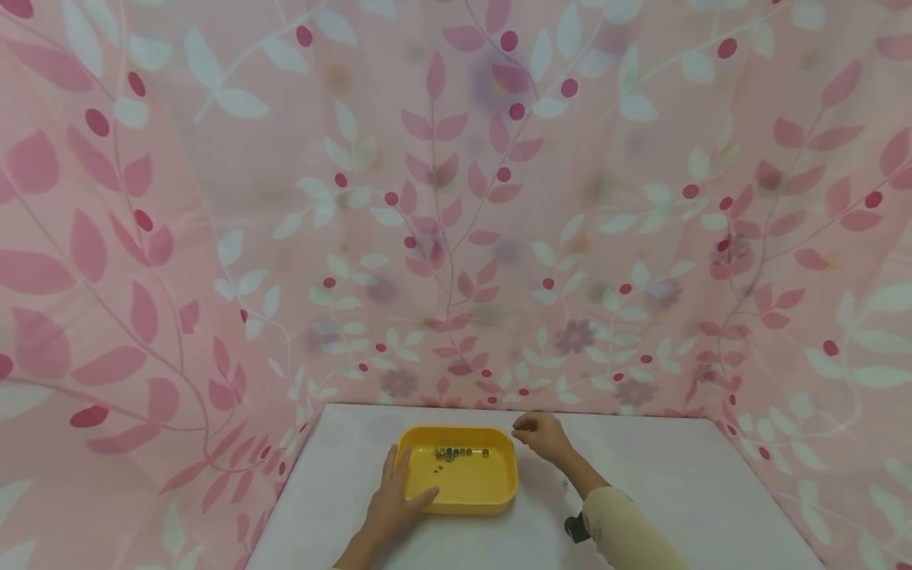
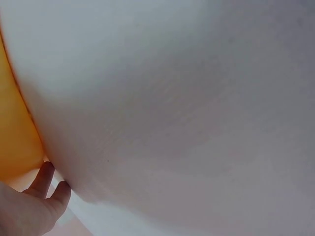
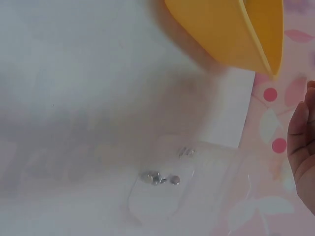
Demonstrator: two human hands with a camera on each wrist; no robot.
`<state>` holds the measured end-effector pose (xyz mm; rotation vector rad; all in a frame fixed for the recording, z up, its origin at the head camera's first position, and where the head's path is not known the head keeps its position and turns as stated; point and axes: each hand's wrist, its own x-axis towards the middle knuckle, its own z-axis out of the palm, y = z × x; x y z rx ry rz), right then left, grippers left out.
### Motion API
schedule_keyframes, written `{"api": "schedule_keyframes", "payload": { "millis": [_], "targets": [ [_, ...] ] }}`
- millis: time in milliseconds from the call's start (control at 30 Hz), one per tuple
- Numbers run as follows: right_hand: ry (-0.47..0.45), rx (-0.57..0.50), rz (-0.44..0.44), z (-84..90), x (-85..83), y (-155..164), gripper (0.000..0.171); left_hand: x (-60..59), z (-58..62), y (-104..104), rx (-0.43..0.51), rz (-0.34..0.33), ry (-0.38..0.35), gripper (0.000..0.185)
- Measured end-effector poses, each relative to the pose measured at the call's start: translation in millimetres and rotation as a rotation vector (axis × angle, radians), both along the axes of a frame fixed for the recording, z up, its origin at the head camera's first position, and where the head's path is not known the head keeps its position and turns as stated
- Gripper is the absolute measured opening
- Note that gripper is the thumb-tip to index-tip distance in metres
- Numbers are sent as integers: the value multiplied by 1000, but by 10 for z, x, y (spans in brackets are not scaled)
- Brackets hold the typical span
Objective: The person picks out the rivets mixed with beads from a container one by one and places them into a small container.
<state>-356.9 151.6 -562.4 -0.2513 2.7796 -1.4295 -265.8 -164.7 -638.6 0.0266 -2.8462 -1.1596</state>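
Observation:
A yellow tray (image 1: 470, 509) with raised walls stands on the white table. Several small marbles (image 1: 456, 453) lie in it, mostly gathered toward the back. My left hand (image 1: 392, 495) holds the tray's left side, its thumb over the front-left rim; in the left wrist view, fingertips (image 2: 47, 169) lie by the outer wall. Just off the back right corner, my right hand (image 1: 545, 439) is raised with bent fingers; whether something is between the fingertips is hidden. Below it, a see-through container (image 3: 216, 162) holds several marbles (image 3: 156, 178).
The white table (image 1: 663, 483) extends to both sides of the tray. Pink leaf-patterned cloth (image 1: 456, 237) hangs behind and at the sides. A small black device (image 1: 577, 528) sits at my right wrist.

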Motion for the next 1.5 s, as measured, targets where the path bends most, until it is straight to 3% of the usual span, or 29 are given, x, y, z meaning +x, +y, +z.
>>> {"api": "schedule_keyframes", "payload": {
  "millis": [433, 667, 933, 1500],
  "targets": [
    [4, -30, -84, -87, 99, 339, 7, 61, -72, -14, -12, -11, 14, 97],
    [18, -34, -114, -123, 91, 481, 9, 52, -46, -38, -35, -11, 83, 96],
    [5, -29, -154, -129, 88, 648, 8, 15, -39, -21, -27, -19, 46, 98],
    [0, -33, -162, -126, 191, 913, 20, -2, -27, -5, -27, -19, 69, 95]
  ]
}}
